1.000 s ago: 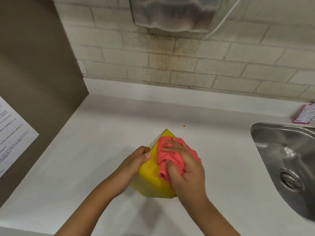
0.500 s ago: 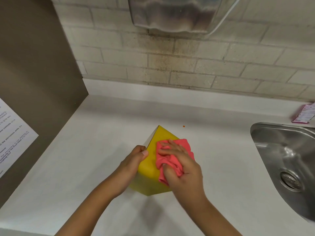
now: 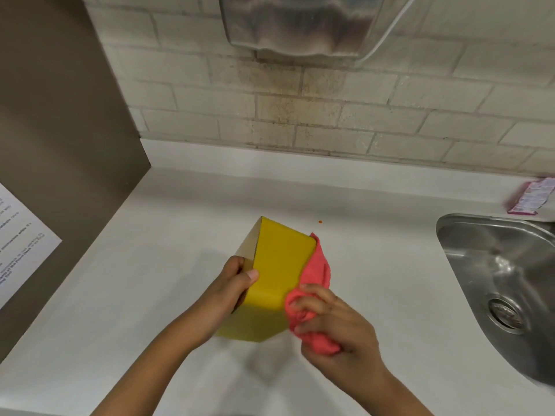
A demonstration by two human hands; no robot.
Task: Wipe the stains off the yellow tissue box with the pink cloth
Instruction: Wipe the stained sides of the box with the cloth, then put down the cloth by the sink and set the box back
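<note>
The yellow tissue box (image 3: 277, 265) is tilted up off the white counter (image 3: 150, 265), one broad yellow face turned toward me. My left hand (image 3: 231, 288) grips its left edge, thumb on the yellow face. My right hand (image 3: 333, 325) is bunched around the pink cloth (image 3: 318, 271), which lies against the box's right side and trails up along that edge. No stains are visible on the face I see.
A steel sink (image 3: 504, 283) is sunk into the counter at the right. A small pink packet (image 3: 531, 196) lies behind it by the brick wall. A metal dispenser (image 3: 300, 22) hangs above. A brown panel with a paper notice (image 3: 21, 235) stands left.
The cloth and my right hand slid off the box's top face to its right side. My left hand turned the box, so the broad yellow face now shows bare.
</note>
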